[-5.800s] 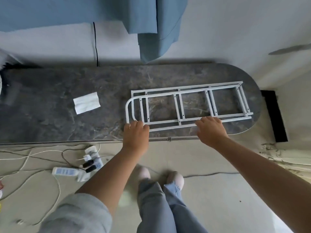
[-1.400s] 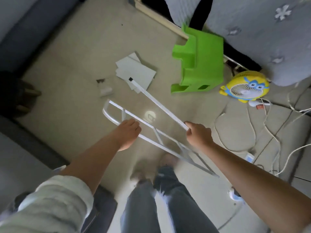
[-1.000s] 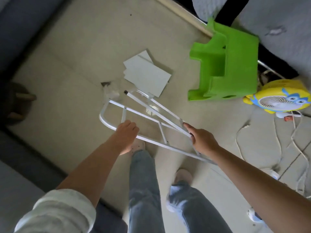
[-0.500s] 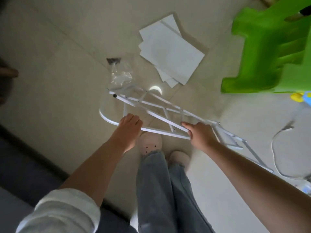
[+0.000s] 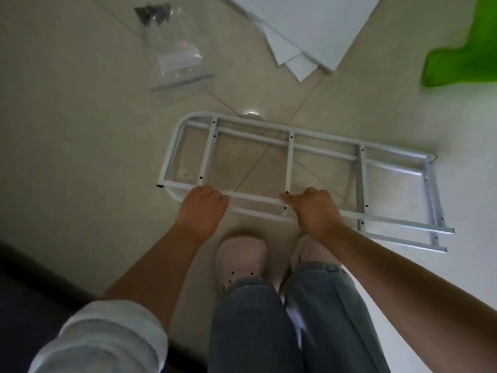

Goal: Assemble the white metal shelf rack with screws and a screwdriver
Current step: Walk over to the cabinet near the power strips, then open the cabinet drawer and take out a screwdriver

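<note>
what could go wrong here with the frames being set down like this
1. Two white frames are stacked loosely, and the left hand and right hand grip only the near rail, so the frames could slide apart or clatter on the tile floor.
2. The shoes sit right under the near rail; a slip could land it on the toes.
3. The clear screw bag lies just beyond, where a sliding frame might knock it.

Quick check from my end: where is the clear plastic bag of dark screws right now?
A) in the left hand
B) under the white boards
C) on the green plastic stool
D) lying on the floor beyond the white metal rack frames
D: the clear plastic bag of dark screws lies on the tiled floor beyond the white metal rack frames, which both the left hand and the right hand grip.
</note>
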### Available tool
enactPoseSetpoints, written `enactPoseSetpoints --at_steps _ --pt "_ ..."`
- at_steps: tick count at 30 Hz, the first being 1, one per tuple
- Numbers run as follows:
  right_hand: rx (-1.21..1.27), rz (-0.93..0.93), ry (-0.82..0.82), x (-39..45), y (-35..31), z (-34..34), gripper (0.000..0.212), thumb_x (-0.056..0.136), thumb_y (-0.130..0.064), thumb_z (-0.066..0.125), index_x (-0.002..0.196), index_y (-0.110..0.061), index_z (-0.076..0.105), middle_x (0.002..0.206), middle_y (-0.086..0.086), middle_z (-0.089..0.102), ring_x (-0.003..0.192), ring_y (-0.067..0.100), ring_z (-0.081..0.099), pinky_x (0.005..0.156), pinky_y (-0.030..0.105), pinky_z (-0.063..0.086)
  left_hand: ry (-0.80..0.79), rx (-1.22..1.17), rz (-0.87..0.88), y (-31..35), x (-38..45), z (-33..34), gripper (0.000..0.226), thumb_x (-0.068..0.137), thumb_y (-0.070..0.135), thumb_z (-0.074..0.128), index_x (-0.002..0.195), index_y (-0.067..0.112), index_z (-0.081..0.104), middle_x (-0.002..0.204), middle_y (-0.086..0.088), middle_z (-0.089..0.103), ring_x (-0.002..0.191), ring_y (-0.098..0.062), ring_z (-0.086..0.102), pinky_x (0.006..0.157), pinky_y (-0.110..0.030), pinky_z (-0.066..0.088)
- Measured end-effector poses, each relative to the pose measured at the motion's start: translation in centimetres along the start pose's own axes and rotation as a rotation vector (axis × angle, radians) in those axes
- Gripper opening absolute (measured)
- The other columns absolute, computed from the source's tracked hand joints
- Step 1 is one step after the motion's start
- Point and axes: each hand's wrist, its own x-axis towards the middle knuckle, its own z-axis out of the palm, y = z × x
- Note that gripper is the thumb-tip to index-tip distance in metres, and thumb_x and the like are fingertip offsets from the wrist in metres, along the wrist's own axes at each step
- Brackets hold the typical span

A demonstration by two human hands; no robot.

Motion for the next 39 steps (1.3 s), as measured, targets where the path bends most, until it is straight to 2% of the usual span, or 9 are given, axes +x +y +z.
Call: enactPoseSetpoints --at_steps 9,11,13,18,24,30,32,35,39 --pt "0.154 0.099 -0.092 3.9 0.0 4.2 0.063 0.091 -0.005 0.041 0.147 -0.024 0.018 0.136 0.008 0.047 0.119 0.026 0.043 0.095 0.033 0.034 -0.018 0.04 -0.077 -0.1 3.5 6.0 0.041 0.016 -0.005 0.083 0.049 0.009 0.063 0.045 -0.007 0.055 0.041 -0.02 0.055 0.042 -0.018 0.041" --pt "0.236 0.126 -0.127 3.5 -0.1 4.4 0.062 0.092 -0.008 0.042 0.147 -0.022 0.017 0.14 0.01 0.042 0.122 0.028 0.042 0.098 0.033 0.034 -0.097 0.081 -0.121 1.0 3.5 4.4 0.038 0.043 0.0 0.082 0.078 0.004 0.068 0.072 -0.012 0.065 0.066 -0.023 0.063 0.057 -0.023 0.047" --pt "0.217 0.166 -0.133 2.3 -0.1 4.3 0.056 0.091 -0.012 0.043 0.144 -0.019 0.026 0.137 0.009 0.043 0.121 0.027 0.042 0.097 0.034 0.035 -0.159 0.124 -0.151 1.8 3.3 3.7 0.04 0.081 0.002 0.056 0.121 0.006 0.05 0.116 -0.012 0.055 0.108 -0.026 0.052 0.086 -0.031 0.04" --pt "0.243 0.422 -0.073 -4.0 0.3 1.5 0.038 0.087 -0.013 0.044 0.125 -0.012 0.048 0.125 0.009 0.049 0.119 0.027 0.041 0.099 0.039 0.032 -0.261 0.202 -0.133 5.1 2.1 -2.1 0.042 0.092 0.007 0.04 0.134 0.011 0.034 0.132 -0.01 0.042 0.121 -0.025 0.038 0.095 -0.032 0.033" --pt "0.489 0.651 0.265 -12.1 1.6 -3.8 0.031 0.088 -0.011 0.044 0.118 -0.01 0.052 0.12 0.008 0.052 0.116 0.028 0.044 0.097 0.038 0.031 -0.112 0.31 -0.037 11.4 2.2 -12.4 0.034 0.096 0.017 0.045 0.129 0.012 0.04 0.126 -0.008 0.046 0.116 -0.025 0.042 0.089 -0.034 0.038" --pt "0.631 0.801 0.545 -22.2 5.7 -8.6 0.037 0.089 -0.014 0.043 0.126 -0.014 0.05 0.128 0.003 0.05 0.119 0.024 0.043 0.099 0.036 0.031 0.051 0.392 0.202 20.6 2.2 -22.8 0.031 0.092 0.012 0.047 0.122 0.008 0.048 0.122 -0.013 0.049 0.114 -0.03 0.043 0.086 -0.037 0.039" --pt "0.668 0.878 0.611 -26.5 7.0 -9.8 0.039 0.09 -0.016 0.043 0.128 -0.015 0.048 0.131 0.003 0.048 0.121 0.023 0.042 0.1 0.035 0.029 0.18 0.397 0.335 24.3 1.8 -25.6 0.025 0.083 0.008 0.058 0.108 0.003 0.057 0.106 -0.017 0.057 0.101 -0.035 0.051 0.076 -0.038 0.043" --pt "0.719 1.004 0.703 -33.7 8.3 -10.3 0.04 0.09 -0.015 0.043 0.129 -0.016 0.048 0.133 0.002 0.047 0.122 0.024 0.041 0.1 0.033 0.027 0.296 0.488 0.564 30.5 0.7 -29.3 0.029 0.045 0.001 0.079 0.069 0.002 0.062 0.067 -0.016 0.058 0.062 -0.032 0.058 0.052 -0.029 0.044" --pt "0.825 1.257 0.879 -43.3 8.2 -8.1 0.037 0.082 -0.007 0.052 0.118 -0.01 0.059 0.124 0.007 0.056 0.116 0.031 0.048 0.097 0.037 0.03 0.357 0.564 0.838 39.6 -1.9 -31.9 0.03 0.042 0.0 0.079 0.068 0.002 0.064 0.064 -0.016 0.056 0.057 -0.03 0.056 0.052 -0.027 0.041"
